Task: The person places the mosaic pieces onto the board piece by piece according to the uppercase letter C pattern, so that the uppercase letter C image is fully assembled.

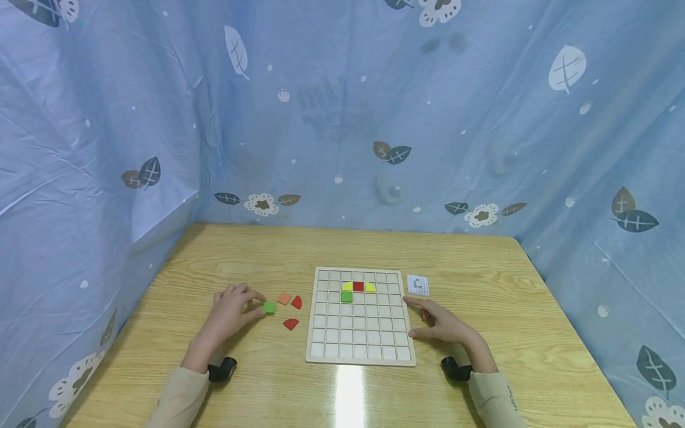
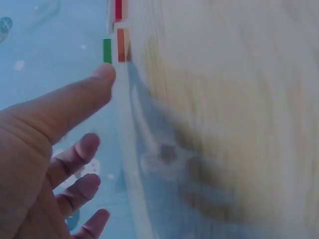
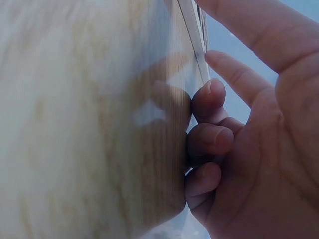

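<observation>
My left hand point(image 1: 229, 310) pinches a green square tile point(image 1: 269, 308) between thumb and forefinger, left of the grid board. In the left wrist view the tile point(image 2: 107, 50) shows edge-on at the thumb tip. Close by lie an orange square tile point(image 1: 284, 298) and two red quarter-round tiles, one upper point(image 1: 297, 302) and one lower point(image 1: 291, 324). On the wooden grid board point(image 1: 346, 336), a red square sits between two yellow quarter-rounds, with a green square point(image 1: 346, 296) below the left one. My right hand point(image 1: 443, 321) touches the board's right edge with forefinger and thumb; its other fingers are bent.
A small printed card point(image 1: 418, 285) with a grid pattern lies right of the board. The wooden table point(image 1: 257, 249) is enclosed by blue patterned cloth point(image 1: 342, 119) at the back and sides.
</observation>
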### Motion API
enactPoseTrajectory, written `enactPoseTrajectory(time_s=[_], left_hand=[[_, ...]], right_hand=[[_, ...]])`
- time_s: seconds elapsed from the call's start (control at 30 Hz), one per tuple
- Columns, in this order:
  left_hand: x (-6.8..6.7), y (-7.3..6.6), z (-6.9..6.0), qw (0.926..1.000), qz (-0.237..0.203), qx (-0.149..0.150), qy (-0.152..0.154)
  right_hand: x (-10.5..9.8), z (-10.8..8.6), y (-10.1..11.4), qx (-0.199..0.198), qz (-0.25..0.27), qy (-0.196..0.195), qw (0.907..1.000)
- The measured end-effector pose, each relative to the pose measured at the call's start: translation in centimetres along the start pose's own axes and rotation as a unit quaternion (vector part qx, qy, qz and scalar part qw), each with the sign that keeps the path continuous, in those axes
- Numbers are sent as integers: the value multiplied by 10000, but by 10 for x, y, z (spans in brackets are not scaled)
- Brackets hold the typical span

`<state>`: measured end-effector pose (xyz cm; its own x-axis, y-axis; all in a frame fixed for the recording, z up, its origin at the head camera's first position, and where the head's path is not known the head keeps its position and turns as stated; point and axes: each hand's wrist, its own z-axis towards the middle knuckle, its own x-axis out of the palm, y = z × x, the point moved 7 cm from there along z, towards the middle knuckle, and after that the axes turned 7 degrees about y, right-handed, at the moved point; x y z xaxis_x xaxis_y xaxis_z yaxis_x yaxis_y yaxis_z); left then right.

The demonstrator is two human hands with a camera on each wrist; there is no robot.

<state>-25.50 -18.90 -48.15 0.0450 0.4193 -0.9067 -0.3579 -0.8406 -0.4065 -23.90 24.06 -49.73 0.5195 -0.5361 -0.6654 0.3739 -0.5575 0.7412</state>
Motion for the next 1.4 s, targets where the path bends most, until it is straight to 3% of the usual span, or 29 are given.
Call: enactPoseTrajectory(time_s=[0.27, 0.5, 0.8, 1.03, 1.27, 1.4], left_hand=[[5, -14, -1, 9995, -145, -9, -279], [13, -27, 2, 9992, -296, -16, -284], [14, -49, 11, 9987, -374, 90, -339], [18, -61, 22, 9987, -439, 120, -248], [30, -73, 33, 9992, -381, 115, 14], [36, -80, 38, 9987, -478, 151, 135]], right_hand=[[0, 0, -8, -87, -12, 6, 10000], [-1, -1, -7, -163, -97, -22, 9998], [-1, -1, -7, -162, 11, -24, 9999], [0, 0, -3, -129, -79, -39, 9999], [-1, -3, 15, -182, 14, -60, 9998], [0, -2, 12, -124, -114, -71, 9998]])
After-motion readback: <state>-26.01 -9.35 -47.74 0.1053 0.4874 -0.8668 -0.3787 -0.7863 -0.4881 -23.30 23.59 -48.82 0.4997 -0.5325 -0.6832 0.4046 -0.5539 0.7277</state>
